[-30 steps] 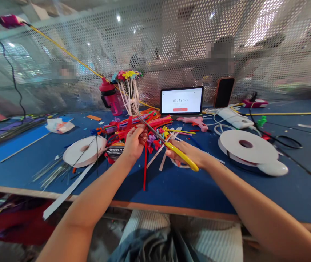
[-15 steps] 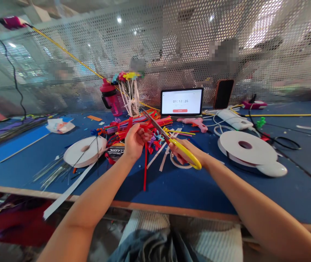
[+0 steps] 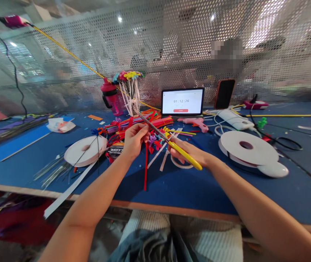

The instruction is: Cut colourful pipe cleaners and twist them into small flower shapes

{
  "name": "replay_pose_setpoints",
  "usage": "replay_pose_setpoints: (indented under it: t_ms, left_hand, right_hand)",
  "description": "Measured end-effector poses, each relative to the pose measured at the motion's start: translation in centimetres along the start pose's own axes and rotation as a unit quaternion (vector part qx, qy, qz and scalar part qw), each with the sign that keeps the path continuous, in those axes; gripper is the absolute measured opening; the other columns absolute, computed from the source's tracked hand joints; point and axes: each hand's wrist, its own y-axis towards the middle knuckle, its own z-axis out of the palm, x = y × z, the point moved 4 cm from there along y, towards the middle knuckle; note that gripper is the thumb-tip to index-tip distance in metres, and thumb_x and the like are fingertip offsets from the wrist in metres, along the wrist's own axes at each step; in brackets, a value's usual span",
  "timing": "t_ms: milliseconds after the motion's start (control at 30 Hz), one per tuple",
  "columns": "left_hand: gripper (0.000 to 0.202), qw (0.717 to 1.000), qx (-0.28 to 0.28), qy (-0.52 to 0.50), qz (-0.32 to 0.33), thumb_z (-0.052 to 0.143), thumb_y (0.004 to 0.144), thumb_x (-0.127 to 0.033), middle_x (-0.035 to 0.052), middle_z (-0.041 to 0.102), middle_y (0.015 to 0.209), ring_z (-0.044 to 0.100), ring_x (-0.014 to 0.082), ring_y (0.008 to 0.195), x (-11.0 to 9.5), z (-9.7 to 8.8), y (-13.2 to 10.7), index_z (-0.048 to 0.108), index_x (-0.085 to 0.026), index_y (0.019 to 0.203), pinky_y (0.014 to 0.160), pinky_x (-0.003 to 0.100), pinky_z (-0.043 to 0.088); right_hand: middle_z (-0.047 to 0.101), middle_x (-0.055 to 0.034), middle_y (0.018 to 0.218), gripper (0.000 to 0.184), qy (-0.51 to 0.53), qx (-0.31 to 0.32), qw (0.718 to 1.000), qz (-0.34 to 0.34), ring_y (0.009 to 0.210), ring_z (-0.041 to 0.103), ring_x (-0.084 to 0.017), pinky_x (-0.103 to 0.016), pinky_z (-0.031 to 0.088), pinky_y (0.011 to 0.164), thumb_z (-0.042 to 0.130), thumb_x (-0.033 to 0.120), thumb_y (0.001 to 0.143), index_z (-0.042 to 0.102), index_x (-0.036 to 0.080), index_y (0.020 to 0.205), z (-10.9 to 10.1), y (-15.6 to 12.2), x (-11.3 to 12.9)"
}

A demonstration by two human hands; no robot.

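My right hand (image 3: pixel 184 149) grips scissors (image 3: pixel 182 154) by their yellow handle. The metal blades point up and to the left, close together, and pass just beside my left fingertips. My left hand (image 3: pixel 135 140) is closed, thumb against fingers, pinching a red chenille stem (image 3: pixel 146 167) whose long end runs down below the fingers. Its upper end is hidden by my hand and the blades. Behind both hands lies a pile of coloured chenille stems (image 3: pixel 164 122), with small purple and red twisted pieces (image 3: pixel 152 140) in front of it.
White spools stand left (image 3: pixel 83 151) and right (image 3: pixel 249 147). Behind are a tablet (image 3: pixel 182 102), a pink glue gun (image 3: pixel 195 123), a bottle (image 3: pixel 111 98) and a bunch of chenille flowers (image 3: pixel 129 76). A tape roll (image 3: pixel 181 164) lies under my right hand. Thin wires (image 3: pixel 55 171) lie left.
The scissors' blades have come together and the handle looks narrower. My left hand has turned, with the thumb now on top, and the red strand above it no longer shows.
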Motion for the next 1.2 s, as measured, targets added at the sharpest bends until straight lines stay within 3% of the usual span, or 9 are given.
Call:
replay_pose_setpoints:
  t_ms: [133,333,467,600,833,1200]
  left_hand:
    - [0.017,0.999,0.026,0.022,-0.04,0.073,0.064,-0.025,0.001,0.059,0.051,0.05,0.0063,0.041,-0.28,-0.35,0.39,0.061,-0.013,0.067,0.038,0.015,0.034]
    - [0.016,0.998,0.023,0.019,-0.063,0.073,0.064,-0.023,0.0027,0.061,0.053,0.054,0.0087,0.041,-0.59,-0.49,0.5,0.063,-0.012,0.069,0.039,0.016,0.038]
    - [0.022,0.997,-0.004,-0.029,-0.068,0.064,0.073,-0.035,0.0057,0.065,0.065,0.061,0.0137,0.051,-0.3,-0.75,0.59,0.065,-0.013,0.078,0.041,0.021,0.045]
    - [0.031,0.996,0.014,-0.054,-0.07,0.058,0.076,-0.044,0.0067,0.066,0.07,0.063,0.0151,0.058,-0.01,-0.52,0.55,0.065,-0.014,0.08,0.042,0.021,0.047]
    - [0.015,0.998,0.014,-0.022,-0.056,0.07,0.068,-0.027,0.0016,0.062,0.059,0.057,0.0101,0.046,0.12,0.04,-0.03,0.063,-0.015,0.071,0.044,0.02,0.045]
    - [0.012,0.994,0.066,0.084,0.012,0.068,0.068,-0.027,-0.0016,0.055,0.05,0.045,0.0054,0.041,-0.69,-0.22,0.37,0.063,-0.016,0.067,0.039,0.016,0.031]
  right_hand:
    - [0.053,-0.0001,0.064,0.04,-0.049,0.014,0.999,0.008,0.053,0.048,-0.013,-0.027,0.039,0.054,0.039,0.059,0.085,0.046,0.02,0.082,-0.21,0.08,0.06]
    - [0.05,0.0026,0.058,0.039,-0.01,0.012,0.999,0.027,0.043,0.045,-0.01,-0.024,0.034,0.046,0.037,0.057,0.086,0.043,0.02,0.078,0.1,0.41,-0.36]
    - [0.047,0.0046,0.056,0.038,0.021,-0.005,0.999,0.042,0.041,0.045,-0.009,-0.023,0.033,0.044,0.036,0.056,0.087,0.044,0.019,0.085,0.06,0.42,-0.72]
    - [0.05,0.0022,0.06,0.037,-0.025,-0.043,0.998,0.026,0.048,0.048,-0.011,-0.024,0.034,0.048,0.039,0.055,0.086,0.047,0.018,0.083,-0.4,0.5,-0.77]
    - [0.059,-0.0054,0.077,0.037,-0.139,-0.053,0.988,0.028,0.066,0.054,-0.017,-0.029,0.038,0.061,0.04,0.056,0.086,0.046,0.019,0.083,-0.34,0.61,-0.59]
    - [0.062,-0.0076,0.083,0.037,-0.172,-0.009,0.985,0.025,0.069,0.058,-0.02,-0.028,0.039,0.062,0.037,0.056,0.086,0.044,0.02,0.088,-0.48,0.18,-0.54]
